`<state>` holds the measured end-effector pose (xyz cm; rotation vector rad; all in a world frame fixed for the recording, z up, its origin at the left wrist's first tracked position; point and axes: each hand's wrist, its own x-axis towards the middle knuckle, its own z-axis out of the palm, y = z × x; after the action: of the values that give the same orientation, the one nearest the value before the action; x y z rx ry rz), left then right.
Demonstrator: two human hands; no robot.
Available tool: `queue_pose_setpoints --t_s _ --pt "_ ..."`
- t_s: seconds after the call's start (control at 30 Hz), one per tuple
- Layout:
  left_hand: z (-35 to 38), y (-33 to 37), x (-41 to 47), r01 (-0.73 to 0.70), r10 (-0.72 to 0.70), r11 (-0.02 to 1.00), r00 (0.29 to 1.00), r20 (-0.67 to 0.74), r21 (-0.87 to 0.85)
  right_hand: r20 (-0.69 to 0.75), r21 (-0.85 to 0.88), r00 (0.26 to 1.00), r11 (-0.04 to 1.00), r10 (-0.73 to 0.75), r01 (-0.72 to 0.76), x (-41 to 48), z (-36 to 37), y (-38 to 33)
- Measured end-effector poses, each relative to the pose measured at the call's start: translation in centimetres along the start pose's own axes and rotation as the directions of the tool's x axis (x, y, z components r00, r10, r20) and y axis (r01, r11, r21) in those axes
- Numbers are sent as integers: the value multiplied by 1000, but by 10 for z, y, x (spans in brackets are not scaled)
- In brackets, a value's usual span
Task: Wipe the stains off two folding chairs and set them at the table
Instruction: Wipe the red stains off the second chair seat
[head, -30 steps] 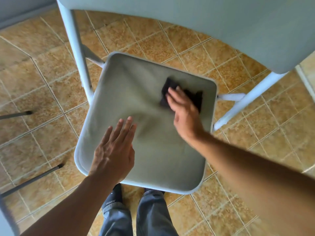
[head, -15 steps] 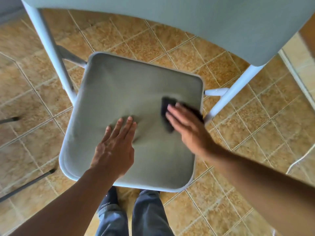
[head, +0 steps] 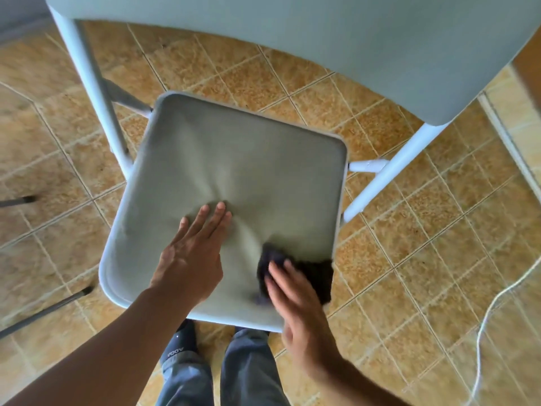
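A pale grey folding chair stands on the tiled floor below me, its padded seat facing up and its backrest filling the top of the view. My left hand lies flat on the middle of the seat, fingers straight. My right hand presses a dark cloth against the seat's near right corner with straight fingers; the cloth hangs partly over the right edge. The hand is blurred by motion.
White tubular chair legs run down on both sides of the seat. Dark thin legs of another piece of furniture reach in from the left. A white cord trails over the tiles at the right. My trouser legs stand just behind the seat's near edge.
My right hand has dragged the cloth from the far right of the seat down to its near right corner. My left hand has stayed flat on the seat.
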<state>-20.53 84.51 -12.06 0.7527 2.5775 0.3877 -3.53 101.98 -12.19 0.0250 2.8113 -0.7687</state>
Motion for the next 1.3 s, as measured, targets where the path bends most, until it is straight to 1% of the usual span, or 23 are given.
queue_pose_setpoints --t_s 0.07,0.1,0.13,0.23,0.33,0.4,0.47,0.5,0.53,0.6,0.67,0.73,0.8,0.87,0.97,1.03,1.1,1.2,1.27,1.3 --pt "1 1 1 0 0 1000 1000 -15 11 70 2 992 995 -102 102 -29 1 1" --pt "1 1 1 -2 3 1000 1000 -17 15 74 8 990 992 -124 124 -30 -3 5" --pt "2 1 1 -3 3 1000 1000 -21 17 47 11 992 993 -117 117 -22 -7 12" --pt "3 0 0 -2 2 1000 1000 -28 1 -137 0 990 1000 19 -19 45 -26 34" --pt "5 -2 0 -18 18 1000 999 -27 11 -279 -91 950 981 137 -169 154 -57 76" --pt "6 -4 0 -21 22 1000 999 -25 12 -320 -166 918 941 232 -296 219 -83 104" --pt "7 -5 1 -20 20 1000 1000 -16 -4 -332 -166 889 909 315 -384 252 -99 120" --pt "7 -5 1 -18 18 1000 1000 -10 -13 -317 -148 887 906 336 -396 255 -101 120" --pt "7 -6 0 -18 18 1000 1000 -3 -20 -310 -130 894 917 325 -378 250 -100 115" --pt "6 -6 0 -27 28 999 1000 4 -21 -322 -98 913 951 250 -295 220 -88 103" --pt "4 -5 -1 -29 30 999 1000 6 -15 -320 -51 930 977 183 -209 174 -70 88" --pt "0 -6 -5 -22 22 1000 1000 -6 3 -300 1 942 987 151 -158 125 -51 70" --pt "-2 -10 -11 -5 6 1000 1000 -28 21 -270 49 950 987 158 -150 77 -33 43" --pt "-3 -18 -20 25 -23 999 999 -47 34 -223 103 953 977 204 -185 34 -13 10" --pt "-3 -33 -35 110 -106 993 991 -86 41 -179 207 952 955 249 -211 -5 22 -40" --pt "-4 -46 -48 178 -174 984 976 -128 23 -177 235 954 951 243 -199 -11 43 -71" --pt "-5 -63 -62 192 -186 981 969 -164 20 -170 237 965 959 199 -156 4 58 -93" --pt "-8 -89 -83 167 -163 986 975 -148 13 -142 200 989 980 46 -16 43 74 -124" --pt "-9 -100 -93 164 -163 986 980 -114 2 -86 174 994 981 -68 82 69 78 -136" --pt "-9 -106 -97 170 -171 985 980 -100 -13 -47 137 987 978 -155 160 83 79 -136"
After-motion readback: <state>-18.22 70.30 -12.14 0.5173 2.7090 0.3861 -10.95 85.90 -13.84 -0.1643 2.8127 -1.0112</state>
